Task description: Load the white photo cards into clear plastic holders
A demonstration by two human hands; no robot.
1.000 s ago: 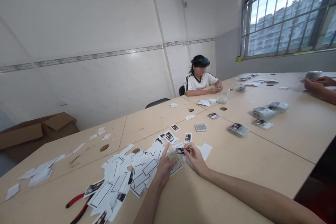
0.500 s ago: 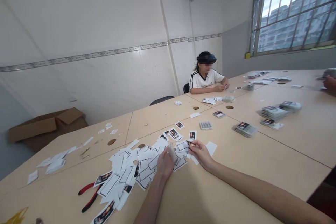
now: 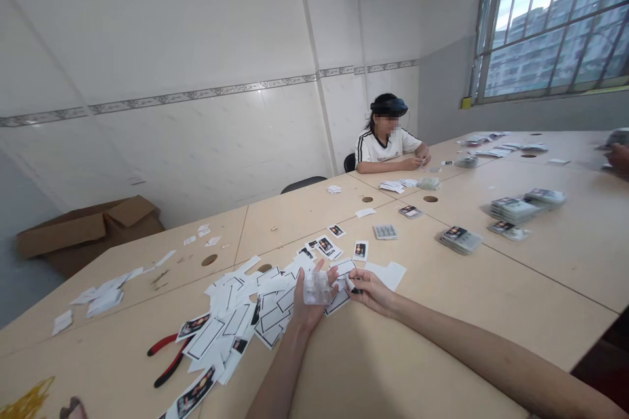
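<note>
My left hand (image 3: 305,315) holds a small clear plastic case (image 3: 317,289), fingers around its edges and its flat face turned up to me. Just right of it, my right hand (image 3: 377,292) pinches a small dark-and-white printed card (image 3: 352,285), partly hidden by the fingers. Under and left of my hands spreads a loose heap of white paper labels (image 3: 238,321) with black frames. Some picture cards (image 3: 326,247) lie beyond the hands. Red-and-black handled pliers (image 3: 170,361) stick out from under the heap's left side.
Clear cases stand in stacks (image 3: 460,239) on the right of the table (image 3: 442,340), and a single case (image 3: 386,232) lies ahead. Across the table sits a person (image 3: 388,144). More papers (image 3: 105,294) lie at left; a cardboard box (image 3: 88,236) stands beyond the edge.
My left hand has turned, so the case's face now shows flat. My right hand has shifted slightly down and left with the card, whose picture has turned out of sight.
</note>
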